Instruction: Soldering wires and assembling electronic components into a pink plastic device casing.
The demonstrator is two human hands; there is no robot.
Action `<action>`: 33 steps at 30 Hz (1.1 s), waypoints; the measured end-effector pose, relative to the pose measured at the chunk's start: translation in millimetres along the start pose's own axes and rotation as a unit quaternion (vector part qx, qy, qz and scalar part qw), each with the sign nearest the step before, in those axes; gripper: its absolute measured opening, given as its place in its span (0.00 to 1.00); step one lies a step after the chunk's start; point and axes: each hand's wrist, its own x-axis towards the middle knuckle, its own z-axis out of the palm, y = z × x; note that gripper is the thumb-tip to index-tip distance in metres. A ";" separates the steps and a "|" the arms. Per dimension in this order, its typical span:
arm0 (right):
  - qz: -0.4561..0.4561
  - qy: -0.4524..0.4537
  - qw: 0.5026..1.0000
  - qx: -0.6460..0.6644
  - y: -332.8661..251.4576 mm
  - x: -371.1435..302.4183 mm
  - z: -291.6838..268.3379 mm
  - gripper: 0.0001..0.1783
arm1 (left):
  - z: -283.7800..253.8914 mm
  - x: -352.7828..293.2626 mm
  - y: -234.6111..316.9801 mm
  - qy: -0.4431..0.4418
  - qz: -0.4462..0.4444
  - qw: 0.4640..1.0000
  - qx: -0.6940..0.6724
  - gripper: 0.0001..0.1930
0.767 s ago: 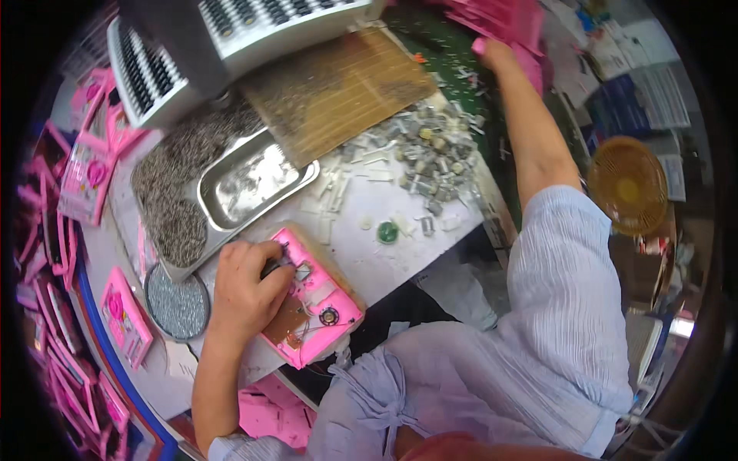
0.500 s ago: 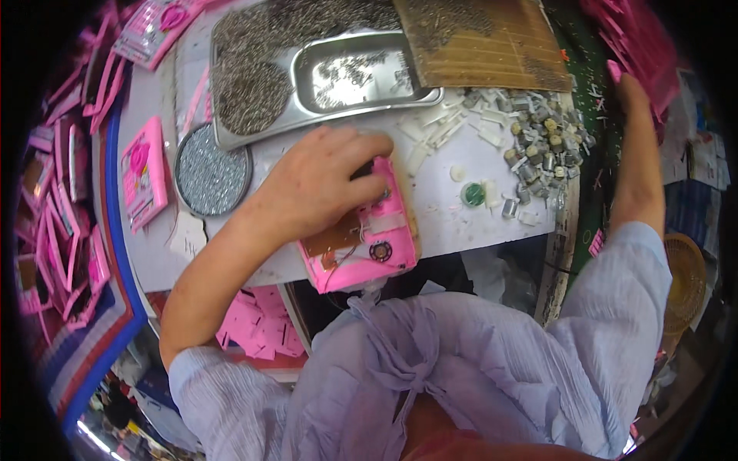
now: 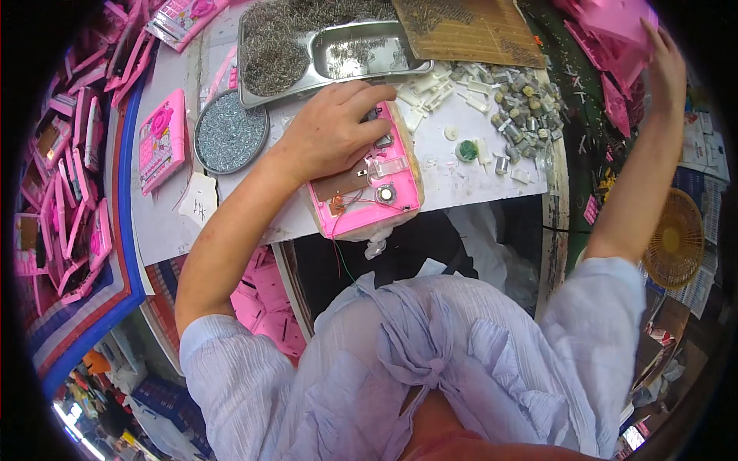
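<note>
My left hand (image 3: 334, 132) is closed over the far part of a pink plastic toy housing (image 3: 406, 175), its fingers bent around the upper end. The housing lies open side up on a pad at the table's near edge. Inside it show a round speaker-like part, a brown board and thin wires; some hang over the edge. Far out to the right, my right hand (image 3: 667, 73) grips a flat pink plastic panel (image 3: 619, 21) above a pile of pink pieces (image 3: 611, 100). Part of that panel is cut off by the picture's dark rim.
A metal tray (image 3: 311, 79) of small springs stands at the back, beside a brown board (image 3: 473, 34). Round dish of tiny screws (image 3: 231, 132) sits left. Small motors (image 3: 526, 107), white plastic parts and a green-topped item (image 3: 467, 150) lie right. Pink toys (image 3: 65, 207) crowd the far left.
My right hand has risen from the pink pile with a pink panel in its grip. My left hand stays on the housing. The whole view has shifted slightly.
</note>
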 end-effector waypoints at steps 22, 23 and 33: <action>0.129 -0.349 0.908 0.193 -157.5 -323.4 161.5 0.29 | -39.0 -43.2 108.9 0.107 -0.558 0.749 -0.340 0.36; 0.100 -0.357 0.916 0.155 -154.0 -329.6 162.5 0.29 | -35.4 -47.7 113.3 0.050 -0.563 0.788 -0.244 0.39; -0.030 -0.363 0.928 0.085 -133.5 -352.8 184.8 0.28 | -14.8 -68.7 112.5 0.100 -0.552 0.787 -0.258 0.41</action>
